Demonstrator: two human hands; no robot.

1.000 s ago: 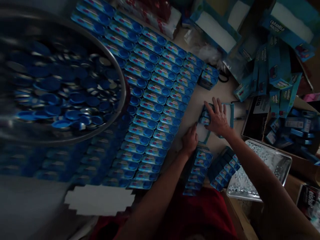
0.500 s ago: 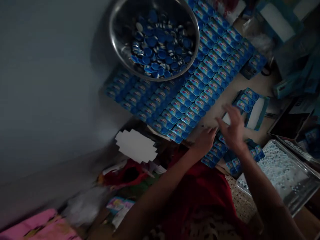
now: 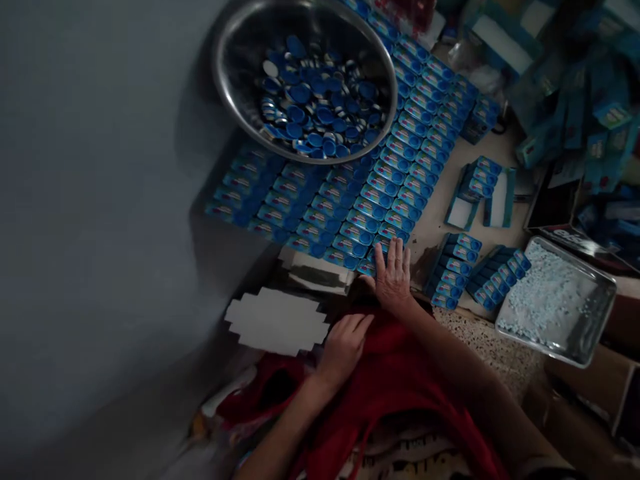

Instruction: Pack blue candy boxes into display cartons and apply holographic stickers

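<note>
My right hand [image 3: 393, 277] lies flat with fingers stretched out on the near edge of a large grid of small blue packets [image 3: 380, 180] laid out on the work surface. My left hand [image 3: 343, 347] rests open on red cloth [image 3: 390, 387] near my body, holding nothing. Two short rows of the same blue packets [image 3: 453, 270] lie just right of my right hand. An open blue carton [image 3: 477, 190] partly filled with packets sits further back.
A steel bowl [image 3: 235, 80] full of blue caps stands on the packet grid at the back. A metal tray [image 3: 555, 303] of small white pellets sits at the right. Flat blue cartons [image 3: 575, 113] are heaped at the far right. A grey wall fills the left.
Both hands drew back from the open carton. The right hand came down flat onto the grid's near edge; the left dropped onto the red cloth. The view swung left.
</note>
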